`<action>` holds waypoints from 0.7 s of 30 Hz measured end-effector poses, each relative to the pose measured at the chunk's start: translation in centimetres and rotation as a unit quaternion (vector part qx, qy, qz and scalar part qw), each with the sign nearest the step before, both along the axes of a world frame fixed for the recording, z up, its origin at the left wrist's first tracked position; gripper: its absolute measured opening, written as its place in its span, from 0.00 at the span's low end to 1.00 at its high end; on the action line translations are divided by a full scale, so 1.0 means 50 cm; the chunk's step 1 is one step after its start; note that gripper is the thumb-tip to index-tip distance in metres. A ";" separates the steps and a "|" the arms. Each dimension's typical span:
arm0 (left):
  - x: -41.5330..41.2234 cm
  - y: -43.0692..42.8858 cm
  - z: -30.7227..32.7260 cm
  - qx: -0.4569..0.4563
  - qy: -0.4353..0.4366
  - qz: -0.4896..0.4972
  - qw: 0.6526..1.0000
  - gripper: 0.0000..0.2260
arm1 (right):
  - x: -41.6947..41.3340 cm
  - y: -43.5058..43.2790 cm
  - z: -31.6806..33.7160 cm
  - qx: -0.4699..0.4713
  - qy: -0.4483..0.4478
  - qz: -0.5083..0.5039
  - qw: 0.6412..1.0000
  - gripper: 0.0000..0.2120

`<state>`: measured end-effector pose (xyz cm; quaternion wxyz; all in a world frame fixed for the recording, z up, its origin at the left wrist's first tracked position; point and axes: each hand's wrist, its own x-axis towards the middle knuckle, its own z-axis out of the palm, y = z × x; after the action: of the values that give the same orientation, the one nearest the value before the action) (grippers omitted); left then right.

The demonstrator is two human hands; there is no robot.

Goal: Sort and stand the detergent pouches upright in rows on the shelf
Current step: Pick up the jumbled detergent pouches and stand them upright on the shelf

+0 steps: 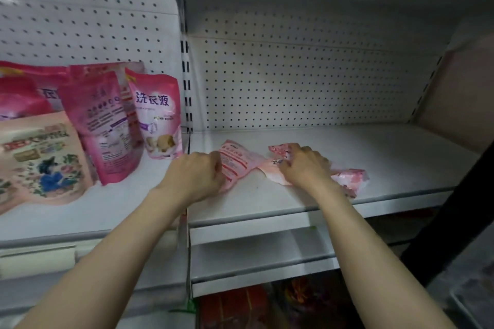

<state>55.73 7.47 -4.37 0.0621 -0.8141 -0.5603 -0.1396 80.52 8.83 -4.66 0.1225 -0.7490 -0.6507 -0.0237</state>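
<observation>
Detergent pouch (240,165) lying flat on the shelf (374,157), long axis slanting front-to-back, left grip (197,176) clenched round its near edge, second pouch (347,176) just beside, lengthwise left-to-right, right grip (302,165) grasping it

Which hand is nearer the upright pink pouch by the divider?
Left. Left hand is just front-right of the upright pink pouch, gripping a flat pouch; right hand is farther right, holding a second flat pouch.
</observation>
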 end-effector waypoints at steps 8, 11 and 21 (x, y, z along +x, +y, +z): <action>0.094 0.034 -0.029 -0.057 0.043 0.078 0.994 0.27 | -0.010 0.015 -0.005 0.052 -0.083 0.015 0.995 0.16; 0.113 0.036 -0.056 -0.003 0.105 0.096 0.990 0.15 | 0.001 -0.013 0.005 0.076 -0.055 0.021 0.995 0.18; -0.008 -0.028 0.044 0.168 -0.255 0.084 0.948 0.09 | -0.077 -0.050 0.143 0.295 0.259 0.082 0.916 0.18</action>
<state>55.32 6.08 -2.18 0.0648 -0.6790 -0.5923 -0.4290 76.68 6.33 2.50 0.5035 -0.6026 -0.6190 -0.0095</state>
